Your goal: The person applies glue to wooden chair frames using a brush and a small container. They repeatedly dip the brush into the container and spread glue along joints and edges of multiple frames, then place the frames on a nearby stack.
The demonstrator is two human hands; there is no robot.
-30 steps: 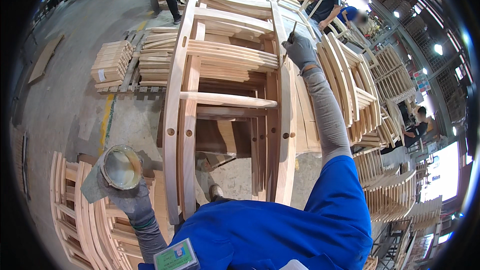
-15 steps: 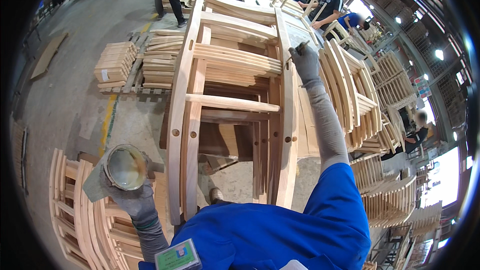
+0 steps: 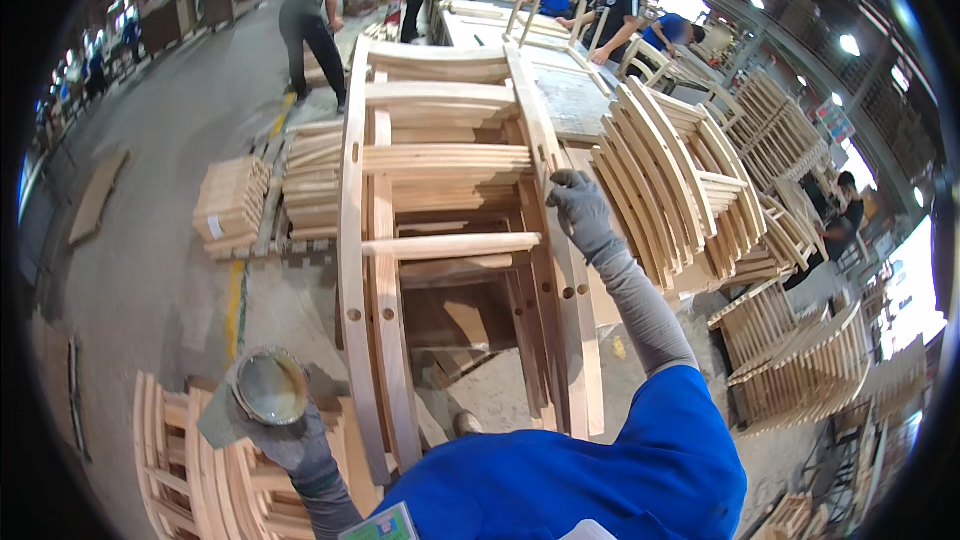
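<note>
A pale, unpainted wooden frame (image 3: pixel 352 230) lies in front of the wearer at the centre of the view, on top of similar frames nested beneath it. It is ladder-like, with two long side posts joined by smooth, gently curved cross rails; round holes mark the posts toward the near end, and the left post has a narrow slot farther up. The left hand (image 3: pixel 296 446), in a grey glove, is wrapped around a round, open tin (image 3: pixel 272 387) of cloudy, pale liquid, left of the frame. The right hand (image 3: pixel 583 212), also gloved, is at the right post with fingers curled in; whether it grips anything cannot be told. Curved wooden frames (image 3: pixel 655 175) stand close together just right of that hand, stacked wooden slats (image 3: pixel 232 202) sit to the left, and a worktable (image 3: pixel 570 105) with people around it lies beyond. The frame's long axis runs away from the wearer's body, its far end tilting slightly left.
</note>
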